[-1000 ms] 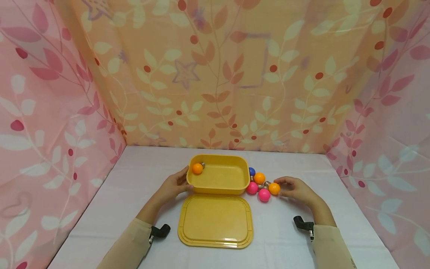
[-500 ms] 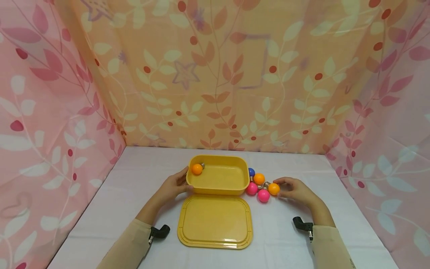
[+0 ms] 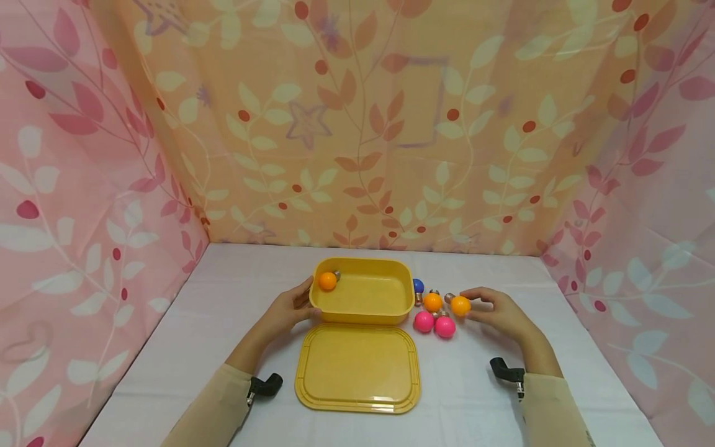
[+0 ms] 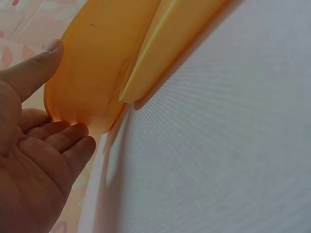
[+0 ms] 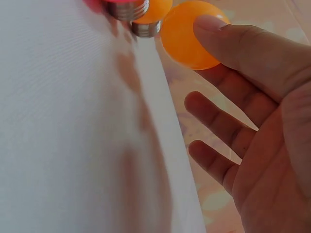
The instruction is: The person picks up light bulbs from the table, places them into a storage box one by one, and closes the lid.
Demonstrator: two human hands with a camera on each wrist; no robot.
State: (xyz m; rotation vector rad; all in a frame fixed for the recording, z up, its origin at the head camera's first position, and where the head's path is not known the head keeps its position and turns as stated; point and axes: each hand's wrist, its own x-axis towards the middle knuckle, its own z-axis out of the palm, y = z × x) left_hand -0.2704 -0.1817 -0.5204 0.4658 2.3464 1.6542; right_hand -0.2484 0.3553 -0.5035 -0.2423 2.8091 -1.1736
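A yellow plastic box [image 3: 368, 293] stands uncovered, with an orange toy light bulb [image 3: 328, 281] inside at its left end. My left hand [image 3: 287, 308] holds the box's left end; in the left wrist view, the thumb and fingertips lie against its wall [image 4: 92, 63]. To the box's right, my right hand [image 3: 497, 315] pinches another orange bulb [image 3: 460, 305] between thumb and index finger, as the right wrist view shows; the other fingers are spread. Beside it on the cloth lie an orange bulb [image 3: 432, 302], two pink bulbs [image 3: 423, 321] and a blue bulb [image 3: 418, 285].
The yellow lid [image 3: 357, 367] lies flat in front of the box. A white cloth [image 3: 240, 267] covers the table. Floral curtains [image 3: 357, 124] enclose the back and both sides.
My right hand has shifted slightly up and right with the orange bulb. The loose bulbs have spread apart, the pink ones moving right. The left hand and box stay in place.
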